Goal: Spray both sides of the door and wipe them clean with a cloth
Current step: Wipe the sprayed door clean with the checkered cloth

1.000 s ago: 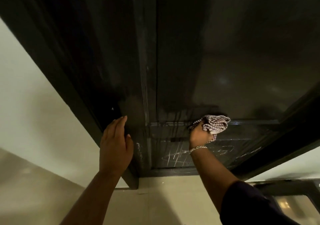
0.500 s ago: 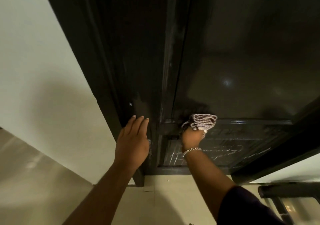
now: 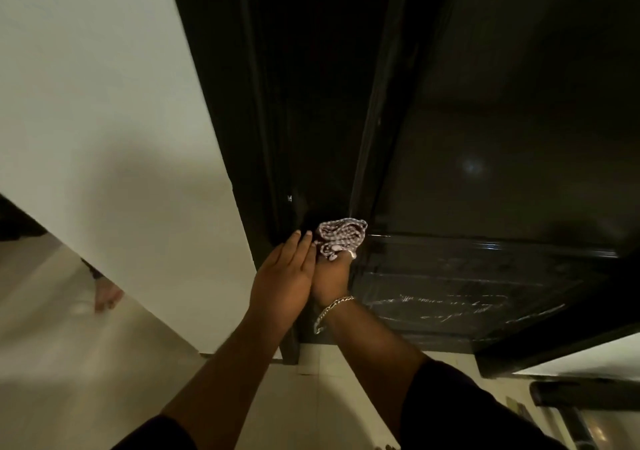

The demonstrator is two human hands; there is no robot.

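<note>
Head view: cloth (image 3: 341, 238) bunched above right hand (image 3: 330, 276) grip.

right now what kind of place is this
Probably indoors in a home, at a doorway: a tall dark door set beside a pale wall, with a light tiled floor below it.

A pale wall (image 3: 104, 120) stood at the left above a light tiled floor (image 3: 62, 363). The light was dim. A dark rail (image 3: 585, 394) showed at the lower right.
</note>
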